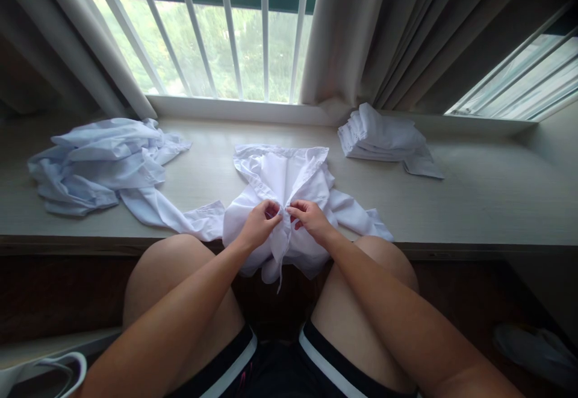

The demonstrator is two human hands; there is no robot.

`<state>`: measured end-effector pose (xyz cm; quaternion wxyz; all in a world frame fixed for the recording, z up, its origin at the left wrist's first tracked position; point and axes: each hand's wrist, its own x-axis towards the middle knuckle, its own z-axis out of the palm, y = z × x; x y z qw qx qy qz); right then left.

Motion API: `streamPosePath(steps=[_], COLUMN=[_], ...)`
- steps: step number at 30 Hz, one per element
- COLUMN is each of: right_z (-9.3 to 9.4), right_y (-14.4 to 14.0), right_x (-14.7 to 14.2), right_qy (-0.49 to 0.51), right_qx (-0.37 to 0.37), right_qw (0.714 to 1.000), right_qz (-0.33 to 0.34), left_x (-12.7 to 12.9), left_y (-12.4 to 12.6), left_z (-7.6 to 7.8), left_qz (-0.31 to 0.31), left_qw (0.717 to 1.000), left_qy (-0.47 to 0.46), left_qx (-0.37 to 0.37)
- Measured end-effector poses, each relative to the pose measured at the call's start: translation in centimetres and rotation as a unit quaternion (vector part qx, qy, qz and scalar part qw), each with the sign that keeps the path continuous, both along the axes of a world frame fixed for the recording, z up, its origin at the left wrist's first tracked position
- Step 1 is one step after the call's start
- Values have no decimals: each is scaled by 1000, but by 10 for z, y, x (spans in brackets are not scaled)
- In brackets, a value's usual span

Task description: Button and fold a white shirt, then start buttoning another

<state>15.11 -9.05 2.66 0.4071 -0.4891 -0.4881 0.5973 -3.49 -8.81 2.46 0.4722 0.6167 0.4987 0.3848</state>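
Observation:
A white collared shirt (pixel 311 187) lies in front of me with its collar toward the window. Its lower part hangs over the near edge between my knees. My left hand (pixel 263 222) pinches one front edge of the shirt at the middle. Close beside it, my right hand (pixel 310 217) pinches the opposite front edge, and the fingertips of both hands almost meet. Above them the collar spreads in a V. Any button between the fingers is too small to make out. One sleeve stretches out to the right.
A crumpled heap of white cloth (pixel 99 163) lies on the left of the pale ledge (pixel 487 199), a sleeve trailing toward the shirt. Folded white clothes (pixel 383 136) are stacked at the back right. Behind stand a barred window (pixel 203 43) and grey curtains (pixel 347 31).

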Motion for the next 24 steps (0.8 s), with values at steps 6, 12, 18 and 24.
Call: streamPosePath(steps=[6, 12, 18, 24], right_z=[0, 2, 5, 4], right_y=[0, 0, -1, -1], right_x=[0, 0, -1, -2], right_qy=[-6, -14, -37, -63], right_qx=[4, 3, 7, 26], right_qw=[1000, 1000, 999, 997], right_qz=[11, 12, 19, 24], left_x=[0, -1, -2, -2], left_y=[-2, -4, -4, -4], left_z=[3, 10, 13, 15], left_qz=[2, 3, 24, 33], left_qw=[1000, 997, 993, 990], left_qy=[30, 69, 106, 129], left_qx=[9, 36, 43, 50])
